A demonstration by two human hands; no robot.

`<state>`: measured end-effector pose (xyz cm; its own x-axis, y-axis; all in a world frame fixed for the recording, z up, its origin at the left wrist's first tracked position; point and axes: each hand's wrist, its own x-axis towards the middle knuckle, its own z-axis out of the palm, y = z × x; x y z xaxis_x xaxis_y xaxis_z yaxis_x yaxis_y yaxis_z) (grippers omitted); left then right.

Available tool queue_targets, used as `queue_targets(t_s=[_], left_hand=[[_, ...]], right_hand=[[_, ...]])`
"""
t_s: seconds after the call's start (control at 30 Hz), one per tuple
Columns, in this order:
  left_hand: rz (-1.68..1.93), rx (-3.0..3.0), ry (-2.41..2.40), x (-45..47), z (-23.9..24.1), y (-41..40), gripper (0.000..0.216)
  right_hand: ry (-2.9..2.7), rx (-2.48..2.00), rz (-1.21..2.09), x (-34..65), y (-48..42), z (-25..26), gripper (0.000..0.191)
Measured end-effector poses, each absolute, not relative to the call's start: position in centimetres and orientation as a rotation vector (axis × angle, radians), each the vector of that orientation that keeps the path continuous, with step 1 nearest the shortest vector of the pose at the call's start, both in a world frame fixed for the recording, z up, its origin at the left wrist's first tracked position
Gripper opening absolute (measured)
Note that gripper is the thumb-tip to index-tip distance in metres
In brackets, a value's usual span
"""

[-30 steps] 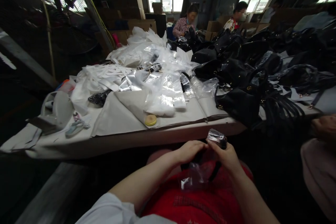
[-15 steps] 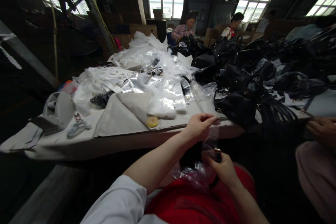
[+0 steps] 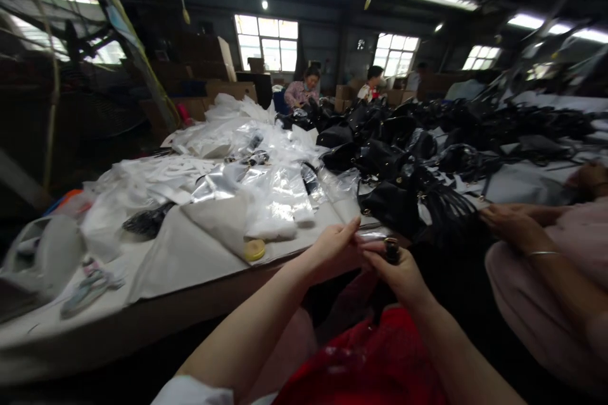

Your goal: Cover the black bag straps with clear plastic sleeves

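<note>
My left hand (image 3: 332, 248) is closed at the table's front edge, fingertips pinching a small piece of clear plastic film (image 3: 373, 236). Close beside it on the right, my right hand (image 3: 401, 275) is closed around a black strap piece with gold metal trim (image 3: 392, 249), and its fingertips meet the same film. Most of the strap is hidden in the fingers. Below both hands lies my red apron (image 3: 365, 361). Black handbags (image 3: 389, 205) with thin straps lie just beyond the right hand.
White and clear plastic bags (image 3: 273, 199) heap up on the cloth-covered table. A yellow tape roll (image 3: 254, 249), scissors (image 3: 90, 291) and a grey tape dispenser (image 3: 45, 253) lie to the left. A co-worker's hands (image 3: 517, 224) are close on my right; other people sit across.
My view has tilted up and turned right. My hands have come closer together, and the plastic that hung between them and over my lap is now mostly out of sight.
</note>
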<state>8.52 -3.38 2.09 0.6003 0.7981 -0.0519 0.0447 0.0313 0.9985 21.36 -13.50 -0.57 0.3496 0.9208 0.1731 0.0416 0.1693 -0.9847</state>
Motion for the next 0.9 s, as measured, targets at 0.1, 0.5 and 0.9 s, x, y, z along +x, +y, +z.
queue_targets(t_s=[0.1, 0.5, 0.9], left_hand=[[0.689, 1.462, 0.611, 8.7, 3.1, -3.8, 0.056], [1.032, 1.396, 0.538, 9.0, 9.5, -2.4, 0.047], [0.758, 1.458, 0.634, 7.0, 0.2, -6.3, 0.053]], right_hand=[[-1.151, -1.236, 0.786, 21.1, -12.5, 0.4, 0.024], [-1.060, -1.185, 0.661, 23.1, -13.0, 4.0, 0.047], [-0.879, -1.203, 0.688, 22.9, -16.0, 1.4, 0.033]])
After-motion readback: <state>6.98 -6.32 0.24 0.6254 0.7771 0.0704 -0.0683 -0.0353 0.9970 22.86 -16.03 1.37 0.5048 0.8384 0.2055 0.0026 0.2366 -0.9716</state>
